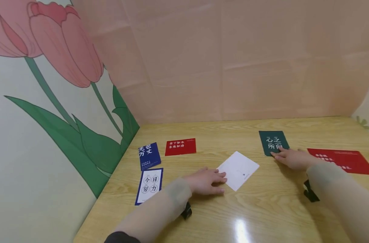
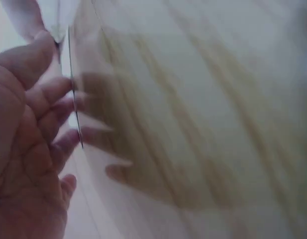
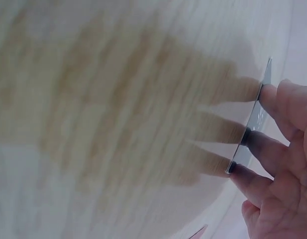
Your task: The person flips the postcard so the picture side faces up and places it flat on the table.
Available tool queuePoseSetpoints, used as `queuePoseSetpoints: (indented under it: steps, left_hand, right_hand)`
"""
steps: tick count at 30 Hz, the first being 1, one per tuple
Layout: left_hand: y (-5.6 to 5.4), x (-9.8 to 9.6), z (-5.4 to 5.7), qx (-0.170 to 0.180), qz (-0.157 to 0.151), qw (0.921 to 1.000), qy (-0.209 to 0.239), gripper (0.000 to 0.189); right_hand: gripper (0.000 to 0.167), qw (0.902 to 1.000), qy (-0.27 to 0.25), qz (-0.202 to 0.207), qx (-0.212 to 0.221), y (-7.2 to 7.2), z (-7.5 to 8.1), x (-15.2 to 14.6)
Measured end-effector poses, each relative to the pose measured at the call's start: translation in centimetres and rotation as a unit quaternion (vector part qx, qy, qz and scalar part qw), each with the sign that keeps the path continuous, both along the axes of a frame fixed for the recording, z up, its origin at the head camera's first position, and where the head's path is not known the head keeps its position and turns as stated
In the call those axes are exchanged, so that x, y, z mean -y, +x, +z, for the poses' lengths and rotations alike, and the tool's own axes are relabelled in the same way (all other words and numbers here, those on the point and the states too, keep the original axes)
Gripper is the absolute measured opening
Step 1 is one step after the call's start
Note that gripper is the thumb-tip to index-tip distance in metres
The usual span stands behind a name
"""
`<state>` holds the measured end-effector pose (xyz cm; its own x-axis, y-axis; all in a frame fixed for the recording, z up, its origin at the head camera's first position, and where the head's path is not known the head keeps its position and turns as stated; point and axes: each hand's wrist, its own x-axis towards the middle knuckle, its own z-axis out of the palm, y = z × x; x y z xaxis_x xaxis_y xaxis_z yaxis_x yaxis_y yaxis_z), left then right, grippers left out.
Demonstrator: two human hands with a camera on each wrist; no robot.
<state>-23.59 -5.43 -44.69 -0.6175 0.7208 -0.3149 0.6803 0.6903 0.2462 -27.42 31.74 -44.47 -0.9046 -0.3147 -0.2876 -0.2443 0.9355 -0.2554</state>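
On the wooden table lies a white card (image 1: 240, 168), turned at an angle. My left hand (image 1: 206, 181) rests at its left corner, fingers spread, fingertips touching the card. The left wrist view shows these fingers (image 2: 63, 109) against the thin card edge. Farther right is a dark green card (image 1: 267, 137) with white characters. Fingertips of my right hand (image 1: 293, 159) touch its lower edge and cover part of its lettering. In the right wrist view, several fingers (image 3: 267, 154) meet the edge of this card (image 3: 258, 117). Neither hand curls round a card.
Left on the table (image 1: 202, 216) lie a blue card (image 1: 151, 157), a white card with a blue border (image 1: 149, 194) and a red card (image 1: 180, 147). Another red card (image 1: 359, 162) is at the right, partly behind my right hand. A pink cloth-like backdrop (image 1: 233, 67) stands behind.
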Motion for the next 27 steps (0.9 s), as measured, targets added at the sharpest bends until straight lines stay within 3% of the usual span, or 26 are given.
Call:
queuePoseSetpoints:
  steps: [4,8,15,20,27]
  left_hand:
    - [0.2,-0.2,-0.1,-0.024,-0.022,0.9989,0.034,0.039]
    - [0.7,-1.3,0.0,-0.079,-0.016,0.9961,0.037,0.023]
    - [2.2,-3.9,-0.2,-0.173,0.023,0.9840,-0.035,0.041]
    - [2.7,-4.1,-0.1,-0.172,0.010,0.9829,-0.067,0.051]
    - [2.4,-1.9,-0.2,-0.135,-0.028,0.9894,-0.044,0.060]
  right_hand:
    - [0.054,1.0000,-0.004,-0.001,0.002,-0.2,0.2,0.0]
    - [0.054,0.9998,-0.014,-0.008,0.011,-0.3,0.4,0.0]
    - [0.056,0.9989,-0.028,-0.023,0.029,-0.3,0.5,0.0]
    - [0.058,0.9982,-0.031,-0.031,0.042,-0.2,0.6,0.1]
    - [0.061,0.9964,-0.048,-0.037,0.059,-0.4,0.6,0.3]
